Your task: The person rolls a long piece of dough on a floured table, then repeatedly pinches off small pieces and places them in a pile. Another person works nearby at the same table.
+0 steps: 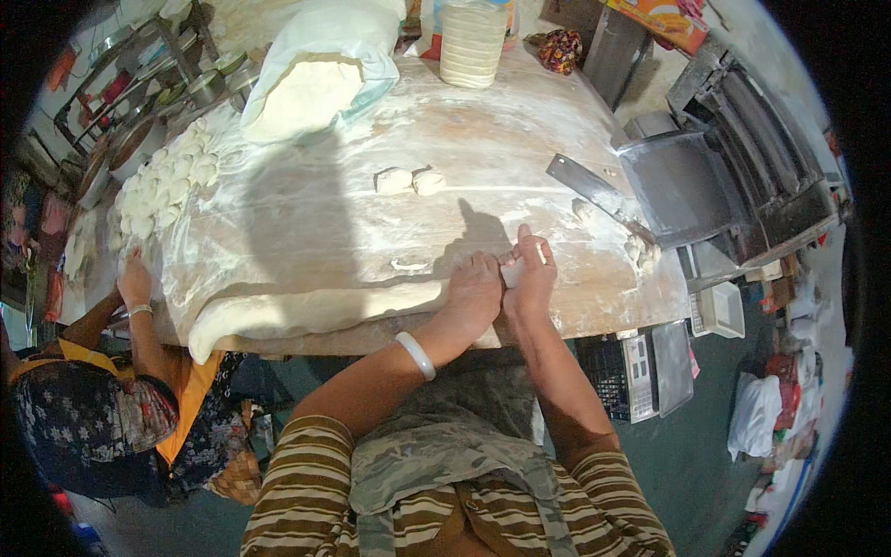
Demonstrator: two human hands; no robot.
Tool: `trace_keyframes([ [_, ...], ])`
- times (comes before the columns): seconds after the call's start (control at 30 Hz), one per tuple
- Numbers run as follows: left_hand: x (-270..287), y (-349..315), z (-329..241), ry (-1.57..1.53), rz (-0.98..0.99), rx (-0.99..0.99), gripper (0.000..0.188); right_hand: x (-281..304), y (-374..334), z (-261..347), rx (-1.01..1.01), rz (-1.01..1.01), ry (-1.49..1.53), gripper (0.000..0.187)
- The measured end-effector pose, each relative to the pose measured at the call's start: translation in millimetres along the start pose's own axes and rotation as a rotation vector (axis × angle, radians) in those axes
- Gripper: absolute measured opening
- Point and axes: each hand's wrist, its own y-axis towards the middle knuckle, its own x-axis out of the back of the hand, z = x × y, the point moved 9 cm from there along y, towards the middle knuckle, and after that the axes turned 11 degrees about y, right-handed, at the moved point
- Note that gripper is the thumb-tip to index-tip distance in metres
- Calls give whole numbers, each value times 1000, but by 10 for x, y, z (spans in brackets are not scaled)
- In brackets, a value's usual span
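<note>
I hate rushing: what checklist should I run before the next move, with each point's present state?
1. Left hand on the right end of the long, pale dough roll: ok.
2. Right hand gripping dough: cannot tell; the grip is hidden.
3. Roll well inside the front edge of the floured wooden table: not ok; its left end reaches the edge.
4. Long, grey metal-bladed knife clear of both hands: ok.
5. Co-worker's hand clear of the roll: ok; beside the small, pale dough pieces.
</note>
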Motion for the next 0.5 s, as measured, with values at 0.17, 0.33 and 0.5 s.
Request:
trace_keyframes([
  [0.17,-26,-77,88,-469,-68,-59,46,-768,-525,-22,-253,279,63,12],
  [0.33,-77,-76,222,-222,72,-138,62,-876,-102,-250,-227,344,-383,48],
  [0.5,232,-490,631,-19,-16,-81,47,-432,67,-108,-145,342,-457,64],
])
